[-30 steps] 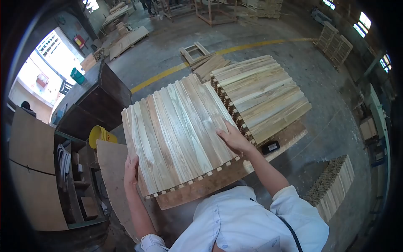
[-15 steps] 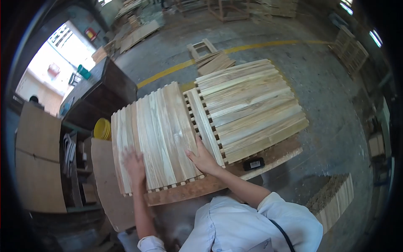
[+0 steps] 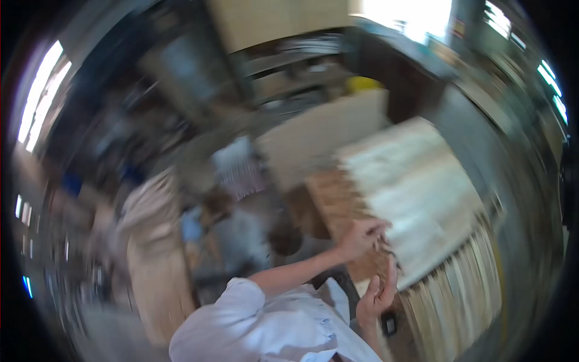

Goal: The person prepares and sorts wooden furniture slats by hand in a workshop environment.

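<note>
Slatted panel [image 3: 410, 199]: a pale wooden panel of side-by-side slats, on the right of the view. It lies tilted over the brown worktop [image 3: 332, 193] with its near corner at the two hands. The frame is badly smeared, so single slats are hard to make out.
Stack below [image 3: 458, 295]: more slatted pieces lie under and beside the panel's lower edge, apparently touching it.
Risk, slip: the panel looks broad and is held only at one corner. I judge it could swing or slide off the stack if that grip loosens.
Risk, pinch: fingers sit right at the panel's edge, above the stack. A drop there would likely trap them.
Risk, phone-like device [image 3: 389, 324]: it lies just beside the right hand and could be knocked off.
Left hand [image 3: 362, 235]: the arm reaches across from the white sleeve [image 3: 241, 295]. Its fingers are curled over the panel's near corner and look closed on it.
Right hand [image 3: 377, 295]: held upright just below the left, with fingers spread apart and the palm towards the panel's edge. Whether it touches the panel cannot be told.
Beyond: a pale board [image 3: 319, 133] and a yellow bucket [image 3: 362, 83] sit further back.
</note>
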`<state>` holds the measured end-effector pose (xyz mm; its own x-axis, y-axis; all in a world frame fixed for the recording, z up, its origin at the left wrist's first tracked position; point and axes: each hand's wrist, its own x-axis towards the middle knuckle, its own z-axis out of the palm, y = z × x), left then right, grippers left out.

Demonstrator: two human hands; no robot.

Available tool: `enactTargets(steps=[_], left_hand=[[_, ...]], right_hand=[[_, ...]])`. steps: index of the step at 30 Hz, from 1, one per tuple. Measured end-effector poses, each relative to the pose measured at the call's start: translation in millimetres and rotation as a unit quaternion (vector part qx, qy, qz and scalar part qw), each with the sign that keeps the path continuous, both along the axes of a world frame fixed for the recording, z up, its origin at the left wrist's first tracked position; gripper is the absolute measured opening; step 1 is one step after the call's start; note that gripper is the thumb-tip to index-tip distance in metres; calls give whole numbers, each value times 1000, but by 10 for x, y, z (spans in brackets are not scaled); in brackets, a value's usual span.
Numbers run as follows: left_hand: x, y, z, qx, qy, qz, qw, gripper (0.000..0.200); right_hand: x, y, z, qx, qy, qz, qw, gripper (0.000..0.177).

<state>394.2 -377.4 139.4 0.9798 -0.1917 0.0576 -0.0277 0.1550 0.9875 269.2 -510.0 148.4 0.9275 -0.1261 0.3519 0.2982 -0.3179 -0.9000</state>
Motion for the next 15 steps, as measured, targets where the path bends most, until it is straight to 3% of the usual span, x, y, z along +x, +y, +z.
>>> enactTargets(steps=[1, 3, 5, 6, 7, 9, 11, 12, 15], left_hand=[[-219, 268, 135, 45, 67, 43, 996, 20], [-697, 852, -366, 142, 1, 170, 975, 24], [-1201, 1472, -826, 283, -30, 283, 916, 34], [-1507, 1794, -872, 297, 75, 319, 897, 41], [-1940, 2148, -834, 301, 175, 347, 871, 48], [-2704, 2703, -807, 256, 249, 417, 836, 52], [-3486, 3198, -1077, 305, 253, 464, 793, 49], [-3887, 3412, -1202, 278, 245, 514, 774, 46], [-4831, 3689, -1497, 178, 263, 652, 688, 35]], right_hand=[[-25, 134, -76, 36, 55, 88, 994, 46], [-70, 534, -518, 49, 144, 161, 975, 33], [-42, 743, -1243, 20, 246, 260, 934, 26], [-40, 965, -1170, -10, 281, 286, 916, 24], [-133, 1232, -1023, -42, 309, 305, 900, 25], [-201, 1719, -1123, -69, 325, 383, 862, 29], [-254, 2259, -1114, -154, 321, 439, 825, 31], [-299, 2626, -1019, -214, 238, 491, 810, 33], [-443, 3643, -1281, -213, 226, 596, 740, 31]])
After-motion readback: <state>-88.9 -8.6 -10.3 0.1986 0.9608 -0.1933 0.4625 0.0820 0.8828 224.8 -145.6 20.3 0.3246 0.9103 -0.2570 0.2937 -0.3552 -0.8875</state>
